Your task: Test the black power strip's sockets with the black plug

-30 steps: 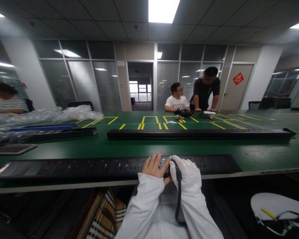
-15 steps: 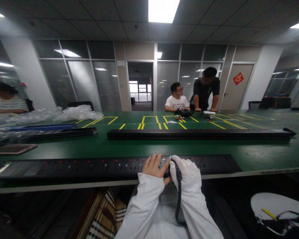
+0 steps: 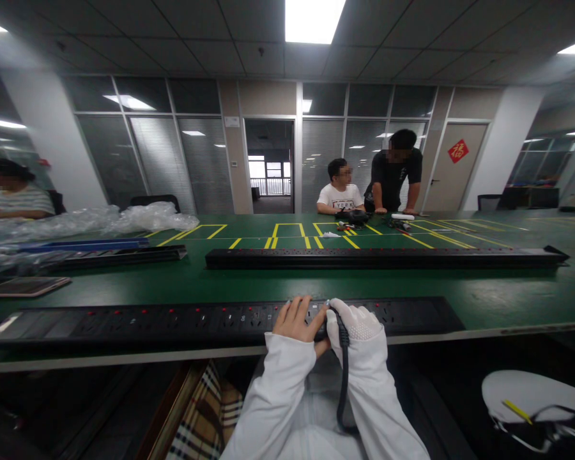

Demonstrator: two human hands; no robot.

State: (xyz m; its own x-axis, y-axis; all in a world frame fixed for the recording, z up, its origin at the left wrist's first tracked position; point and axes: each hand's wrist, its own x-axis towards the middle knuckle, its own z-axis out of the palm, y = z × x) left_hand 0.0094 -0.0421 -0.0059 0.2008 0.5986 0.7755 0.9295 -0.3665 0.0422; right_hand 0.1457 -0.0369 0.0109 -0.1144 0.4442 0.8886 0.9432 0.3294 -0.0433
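A long black power strip [image 3: 172, 322] with red-marked sockets lies along the front edge of the green table. My bare left hand [image 3: 299, 319] rests on its upper face, right of the middle, with the fingers spread. Beside it, touching, my right hand [image 3: 357, 324] in a white dotted glove is closed around the end of a thick black cable [image 3: 345, 377]. The cable hangs down over my sleeve and curves near my lap. What sits at the cable's tip is hidden by my fingers.
A second black strip [image 3: 364, 258] lies farther back. Plastic wrap [image 3: 144, 219], metal channels [image 3: 124, 254] and a flat tablet-like device [image 3: 26, 287] are at the left. Two people [image 3: 342, 195] are across the table, another at far left. A white stool [image 3: 531, 390] stands lower right.
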